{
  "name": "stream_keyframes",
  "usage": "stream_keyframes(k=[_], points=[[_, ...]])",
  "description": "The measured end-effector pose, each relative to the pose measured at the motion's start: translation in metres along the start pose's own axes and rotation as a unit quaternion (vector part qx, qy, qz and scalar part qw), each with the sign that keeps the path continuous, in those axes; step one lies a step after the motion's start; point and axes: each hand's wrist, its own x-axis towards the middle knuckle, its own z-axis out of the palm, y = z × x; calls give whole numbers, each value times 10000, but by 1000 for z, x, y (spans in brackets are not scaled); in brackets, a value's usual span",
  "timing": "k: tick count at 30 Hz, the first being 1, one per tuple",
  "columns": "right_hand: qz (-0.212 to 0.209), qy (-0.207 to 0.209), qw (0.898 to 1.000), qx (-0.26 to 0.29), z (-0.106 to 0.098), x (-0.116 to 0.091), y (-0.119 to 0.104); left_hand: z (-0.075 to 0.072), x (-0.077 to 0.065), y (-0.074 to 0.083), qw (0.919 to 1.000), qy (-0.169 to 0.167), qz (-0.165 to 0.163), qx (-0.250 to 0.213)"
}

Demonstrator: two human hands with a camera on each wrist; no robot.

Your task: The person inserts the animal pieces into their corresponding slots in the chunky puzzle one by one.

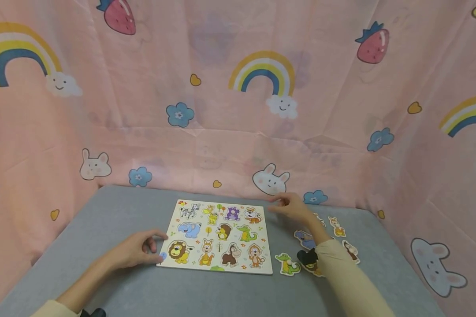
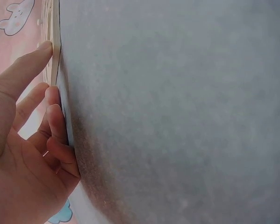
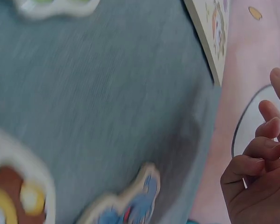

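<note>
A white puzzle board (image 1: 218,237) printed with colourful animals lies flat on the grey table. My left hand (image 1: 136,251) rests at its left side, with the thumb touching the near left corner and the index finger at the edge. In the left wrist view the thumb (image 2: 30,65) meets the board's corner (image 2: 55,51), and the other fingers are loosely bent. Raised beside the far right corner, my right hand (image 1: 291,208) holds nothing; its fingers are relaxed and apart from the board (image 3: 207,39) in the right wrist view.
Several loose animal pieces lie right of the board: a crocodile piece (image 1: 288,264), a blue elephant piece (image 1: 303,239), a kangaroo piece (image 1: 336,226) and a brown ape piece (image 1: 351,252). My right arm hides some others. A pink patterned curtain (image 1: 222,145) stands behind the table (image 1: 135,290).
</note>
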Motion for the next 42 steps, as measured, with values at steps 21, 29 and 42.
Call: stream_keyframes(k=[21, 29, 42], points=[[518, -69, 9983, 250, -67, -58, 40, 1, 0, -3, 10000, 20, 0, -46], [697, 50, 9973, -211, -84, -73, 51, 1, 0, -3, 10000, 16, 15, -54], [793, 9, 9966, -225, -99, -88, 69, 0, 1, -5, 10000, 25, -24, -13]])
